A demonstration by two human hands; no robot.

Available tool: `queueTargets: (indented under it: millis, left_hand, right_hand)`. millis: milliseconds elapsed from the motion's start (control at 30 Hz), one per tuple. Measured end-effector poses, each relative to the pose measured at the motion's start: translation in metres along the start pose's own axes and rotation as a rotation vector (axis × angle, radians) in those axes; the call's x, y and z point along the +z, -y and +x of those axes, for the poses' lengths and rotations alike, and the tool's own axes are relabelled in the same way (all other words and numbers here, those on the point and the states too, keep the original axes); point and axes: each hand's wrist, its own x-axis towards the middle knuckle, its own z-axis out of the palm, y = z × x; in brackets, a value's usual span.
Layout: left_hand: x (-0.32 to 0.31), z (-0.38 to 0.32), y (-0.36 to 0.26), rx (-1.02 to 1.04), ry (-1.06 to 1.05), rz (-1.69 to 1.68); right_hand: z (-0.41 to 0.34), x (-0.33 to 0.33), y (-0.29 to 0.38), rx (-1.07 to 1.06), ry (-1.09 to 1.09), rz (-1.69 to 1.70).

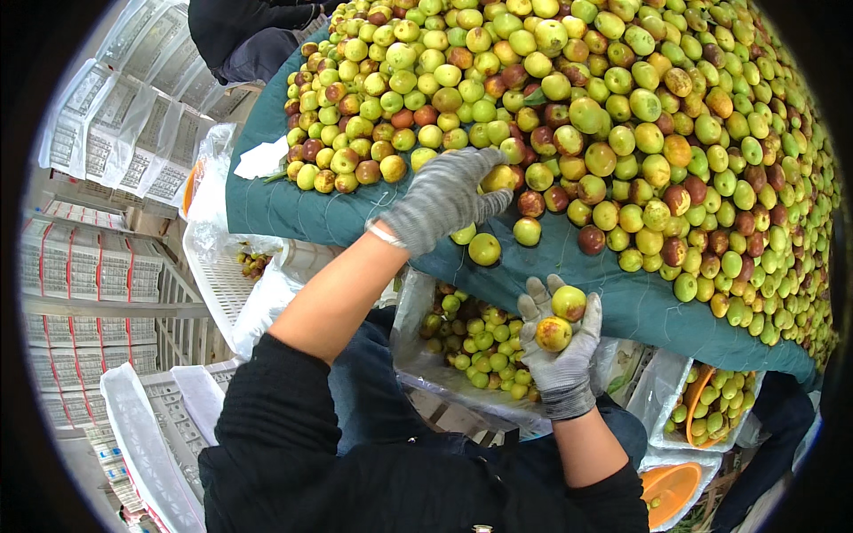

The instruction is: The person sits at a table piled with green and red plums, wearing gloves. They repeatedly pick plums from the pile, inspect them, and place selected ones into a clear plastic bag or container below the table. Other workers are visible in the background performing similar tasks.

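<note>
A large heap of green and reddish-brown jujubes covers a table draped in dark green cloth. My left hand, in a striped grey knit glove, reaches over the heap's near edge, its thumb and fingers around a yellowish jujube. My right hand, in a grey glove, is palm up below the cloth's edge and cradles two jujubes. Beneath and between the hands, a plastic-lined crate holds many greener jujubes. A few loose jujubes lie on the cloth near my left hand.
White plastic crates are stacked at the left. A white basket with plastic film stands by the table. At the lower right are a lined crate with an orange basket of jujubes and an orange bowl. Other people sit at upper left and right.
</note>
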Motion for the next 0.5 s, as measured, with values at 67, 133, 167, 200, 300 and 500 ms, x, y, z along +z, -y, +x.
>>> queueTargets:
  millis: [67, 133, 167, 200, 300, 500]
  left_hand:
    - [0.002, -0.03, -0.007, 0.124, 0.149, -0.374]
    - [0.015, -0.054, -0.009, 0.243, 0.111, -0.415]
    - [0.024, -0.06, -0.009, 0.328, -0.013, -0.27]
    - [0.031, -0.064, -0.007, 0.275, 0.037, -0.049]
    - [0.047, -0.061, -0.005, 0.098, 0.263, 0.316]
    - [0.028, -0.081, -0.021, 0.098, 0.136, -0.372]
  right_hand:
    - [-0.001, 0.001, -0.001, 0.031, 0.101, 0.101]
    - [-0.003, 0.0, -0.001, 0.038, 0.15, 0.155]
    - [-0.003, 0.0, -0.001, 0.056, 0.228, 0.196]
    - [-0.004, -0.001, 0.0, 0.064, 0.24, 0.171]
    - [-0.004, -0.004, -0.001, 0.113, 0.233, 0.22]
    - [-0.003, -0.008, -0.001, 0.209, 0.307, 0.107]
